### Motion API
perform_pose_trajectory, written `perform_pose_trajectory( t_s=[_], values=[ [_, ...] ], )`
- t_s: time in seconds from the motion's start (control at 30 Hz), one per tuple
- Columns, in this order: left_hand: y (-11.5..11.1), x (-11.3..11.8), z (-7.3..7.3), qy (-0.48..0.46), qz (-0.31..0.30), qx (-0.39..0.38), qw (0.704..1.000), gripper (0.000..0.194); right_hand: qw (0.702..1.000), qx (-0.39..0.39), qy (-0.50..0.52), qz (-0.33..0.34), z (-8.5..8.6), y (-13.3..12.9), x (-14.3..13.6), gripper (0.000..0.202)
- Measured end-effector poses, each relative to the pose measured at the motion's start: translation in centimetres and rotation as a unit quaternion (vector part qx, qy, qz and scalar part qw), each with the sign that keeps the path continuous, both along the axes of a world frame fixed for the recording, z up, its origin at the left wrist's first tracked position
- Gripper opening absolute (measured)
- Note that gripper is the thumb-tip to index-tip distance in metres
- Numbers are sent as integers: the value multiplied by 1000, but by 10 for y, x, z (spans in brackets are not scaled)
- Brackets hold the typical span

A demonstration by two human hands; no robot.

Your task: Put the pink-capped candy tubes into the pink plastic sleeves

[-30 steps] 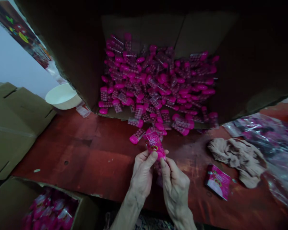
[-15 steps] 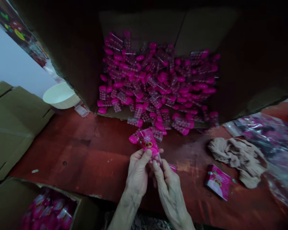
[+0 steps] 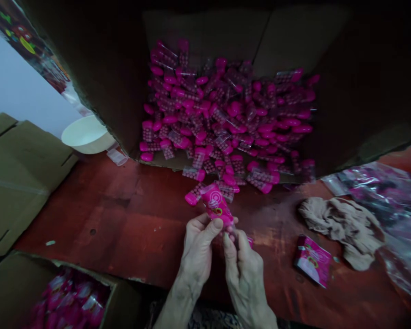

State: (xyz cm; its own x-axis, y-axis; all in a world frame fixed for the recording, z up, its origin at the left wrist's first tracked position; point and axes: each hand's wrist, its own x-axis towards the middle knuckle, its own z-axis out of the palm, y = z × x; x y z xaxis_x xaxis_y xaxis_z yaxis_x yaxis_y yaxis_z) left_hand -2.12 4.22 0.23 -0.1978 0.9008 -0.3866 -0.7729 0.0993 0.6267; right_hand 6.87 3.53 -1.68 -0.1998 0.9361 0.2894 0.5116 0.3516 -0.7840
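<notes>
- Nearer the body than the large brown cardboard box [image 3: 205, 36], lying on its side, and off to its left: a smaller brown carton [image 3: 113, 294] with glossy pink packs inside.
- Just beside the box's left edge: a round white bowl [image 3: 85, 137]. No call to reach there.
- In front of the box's mouth: left hand [image 3: 197, 249], thumb and fingers pinching a glossy pink printed film sleeve [image 3: 215, 205]. Best to pinch lightly and avoid creasing the film.
- Inside the box, spilling past its front edge: a heap of small clear plastic tubes with pink caps [image 3: 226, 119]. Keep the sleeve's upper end from snagging on the nearest.
- In front of the box too, farther right: right hand [image 3: 245, 265], gripping what looks like a clear bead-filled tube [image 3: 229, 230], partly inside the sleeve; far end hidden. Align tube and film; ease, never force.
- Before the box's right part: a flat pink printed packet [image 3: 313, 261], then a crumpled beige cloth [image 3: 344, 228]. Keep both away from the fingers.
</notes>
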Motion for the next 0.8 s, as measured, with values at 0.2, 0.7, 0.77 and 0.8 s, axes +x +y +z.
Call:
perform_pose_trajectory(
  t_s=[0.2, 0.7, 0.77, 0.8],
  values=[
    [-3, -7, -1, 24, -21, 21, 999, 21, 945, -256, 197, 44, 10, 2, 2, 22],
    [-5, -7, -3, 88, -30, -13, 996, 12, 951, -252, 154, 89, 10, 10, 10, 24],
    [-6, -9, -2, 81, -27, -18, 996, 14, 915, -312, 208, 150, 14, 13, 11, 26],
    [-7, -10, -2, 75, -29, -22, 997, 15, 901, -330, 231, 164, 15, 13, 11, 28]
  ],
)
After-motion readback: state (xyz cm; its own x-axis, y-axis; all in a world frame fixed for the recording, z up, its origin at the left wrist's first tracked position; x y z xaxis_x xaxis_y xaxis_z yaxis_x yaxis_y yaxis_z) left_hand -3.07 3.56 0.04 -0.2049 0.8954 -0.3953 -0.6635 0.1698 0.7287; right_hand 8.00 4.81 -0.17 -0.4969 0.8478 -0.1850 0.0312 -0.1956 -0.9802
